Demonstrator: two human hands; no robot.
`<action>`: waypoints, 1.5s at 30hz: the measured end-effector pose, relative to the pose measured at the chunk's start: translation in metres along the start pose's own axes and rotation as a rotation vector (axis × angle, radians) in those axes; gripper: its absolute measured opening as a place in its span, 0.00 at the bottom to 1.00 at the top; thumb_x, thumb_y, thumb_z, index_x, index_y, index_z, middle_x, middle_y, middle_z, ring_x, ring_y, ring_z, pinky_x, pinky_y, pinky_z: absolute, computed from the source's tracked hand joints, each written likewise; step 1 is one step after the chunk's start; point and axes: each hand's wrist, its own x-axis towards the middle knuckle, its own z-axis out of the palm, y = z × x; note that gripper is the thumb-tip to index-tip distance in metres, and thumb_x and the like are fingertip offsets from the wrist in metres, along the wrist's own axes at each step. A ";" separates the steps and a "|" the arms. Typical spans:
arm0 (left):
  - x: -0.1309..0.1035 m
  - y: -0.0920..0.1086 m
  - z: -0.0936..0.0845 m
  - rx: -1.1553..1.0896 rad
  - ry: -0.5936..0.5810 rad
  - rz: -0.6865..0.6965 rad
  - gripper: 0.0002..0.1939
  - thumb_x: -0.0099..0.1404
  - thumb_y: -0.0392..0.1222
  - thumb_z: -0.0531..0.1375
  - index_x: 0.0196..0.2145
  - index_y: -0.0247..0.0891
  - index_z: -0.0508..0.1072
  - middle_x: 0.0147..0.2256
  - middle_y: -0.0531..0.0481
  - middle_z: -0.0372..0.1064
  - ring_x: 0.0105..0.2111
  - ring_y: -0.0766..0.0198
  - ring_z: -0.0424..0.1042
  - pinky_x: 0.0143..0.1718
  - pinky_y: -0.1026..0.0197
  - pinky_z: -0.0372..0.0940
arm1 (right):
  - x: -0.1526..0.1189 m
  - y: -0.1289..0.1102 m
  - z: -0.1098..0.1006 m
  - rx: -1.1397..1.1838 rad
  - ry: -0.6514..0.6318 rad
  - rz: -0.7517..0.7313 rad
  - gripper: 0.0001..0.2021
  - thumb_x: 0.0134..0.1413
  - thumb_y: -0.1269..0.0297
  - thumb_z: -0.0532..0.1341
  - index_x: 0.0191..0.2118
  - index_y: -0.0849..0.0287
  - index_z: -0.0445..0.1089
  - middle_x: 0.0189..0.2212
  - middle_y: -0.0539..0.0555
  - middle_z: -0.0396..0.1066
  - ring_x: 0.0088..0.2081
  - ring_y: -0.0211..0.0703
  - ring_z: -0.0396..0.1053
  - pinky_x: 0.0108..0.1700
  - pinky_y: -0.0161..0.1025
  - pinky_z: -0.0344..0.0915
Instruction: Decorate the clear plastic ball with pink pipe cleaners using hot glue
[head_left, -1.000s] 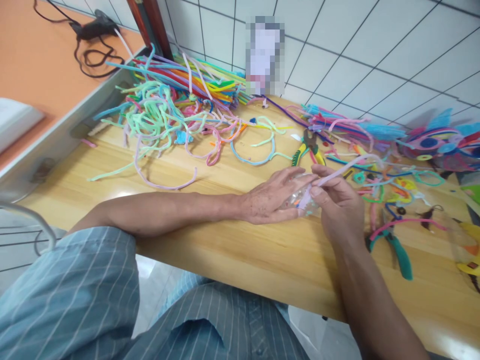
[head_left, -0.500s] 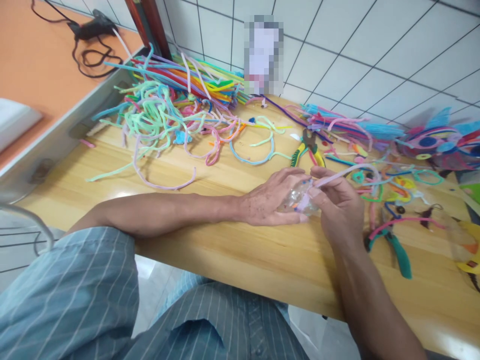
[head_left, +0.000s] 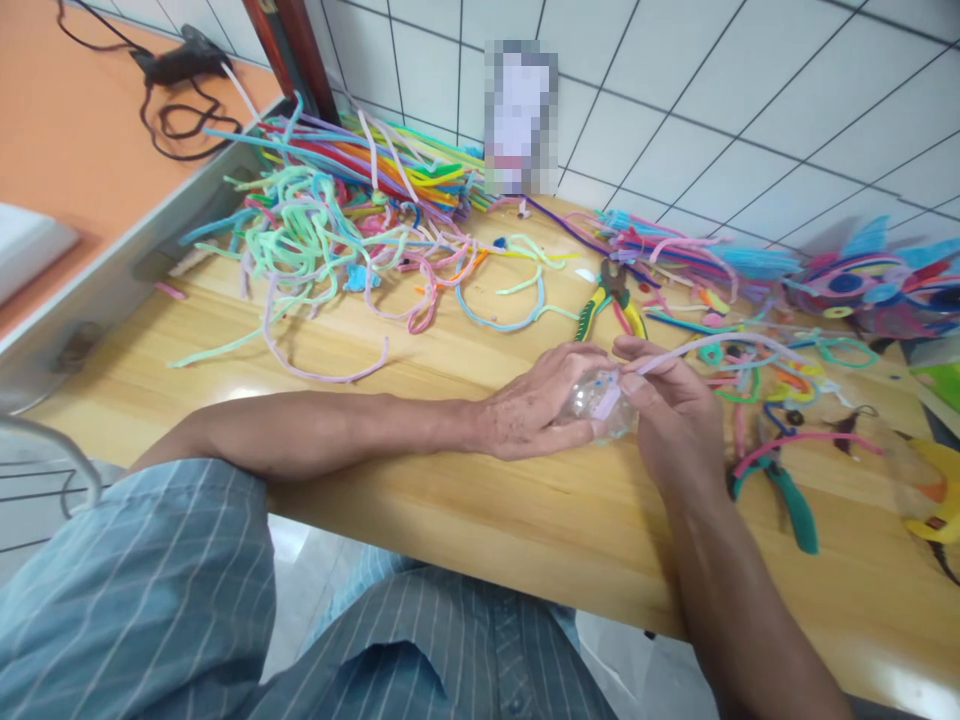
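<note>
My left hand [head_left: 532,405] is closed around a clear, rounded plastic piece [head_left: 619,418], which looks like a bottle end with small blue marks. A short lilac strip lies against its surface. Thumb and fingers of my right hand [head_left: 671,400] pinch a lilac pipe cleaner [head_left: 705,346] right beside the plastic; its free end arcs off to the right. Whether the pipe cleaner passes into the plastic is hidden by my fingers. Behind my hands lie yellow-and-green pliers [head_left: 611,300], and right of my right wrist are teal-handled pliers [head_left: 795,510] with a pink pipe cleaner across them.
A tangle of green pipe cleaners [head_left: 292,235] and a multicoloured bundle [head_left: 405,165] lie at the back left. Another bundle [head_left: 675,250] is by the tiled wall, near pipe-cleaner figures [head_left: 847,285]. A blurred upright panel [head_left: 519,120] leans there. Offcuts lie on the right.
The lilac pipe cleaner's free end has straightened out and reaches farther right. The clear plastic has turned slightly in my left hand, showing more of its rounded side.
</note>
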 end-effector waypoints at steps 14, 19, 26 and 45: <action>0.000 0.003 0.001 -0.038 -0.034 -0.053 0.35 0.70 0.53 0.63 0.68 0.45 0.56 0.66 0.34 0.61 0.70 0.44 0.60 0.69 0.34 0.60 | 0.003 0.002 -0.005 -0.003 -0.077 0.028 0.10 0.51 0.57 0.75 0.39 0.48 0.80 0.52 0.52 0.81 0.51 0.49 0.79 0.49 0.47 0.77; 0.006 0.013 -0.005 -0.073 0.028 -0.149 0.37 0.68 0.58 0.66 0.66 0.41 0.61 0.64 0.33 0.65 0.66 0.43 0.65 0.67 0.36 0.63 | 0.003 0.003 -0.005 0.020 -0.088 0.034 0.12 0.50 0.56 0.77 0.40 0.49 0.79 0.50 0.52 0.81 0.49 0.48 0.80 0.49 0.45 0.76; 0.017 0.021 -0.013 -0.221 -0.081 -0.324 0.33 0.70 0.58 0.63 0.67 0.40 0.68 0.57 0.38 0.74 0.57 0.46 0.73 0.61 0.42 0.68 | 0.001 -0.003 -0.002 0.036 -0.116 0.036 0.13 0.47 0.58 0.77 0.39 0.49 0.80 0.51 0.52 0.82 0.46 0.46 0.80 0.44 0.43 0.77; 0.025 0.007 -0.016 -0.630 0.003 -0.697 0.32 0.65 0.63 0.67 0.58 0.39 0.72 0.57 0.41 0.75 0.59 0.46 0.74 0.61 0.43 0.68 | 0.006 0.004 -0.009 -0.061 0.133 -0.151 0.12 0.57 0.53 0.73 0.42 0.48 0.75 0.50 0.54 0.78 0.50 0.52 0.78 0.52 0.53 0.74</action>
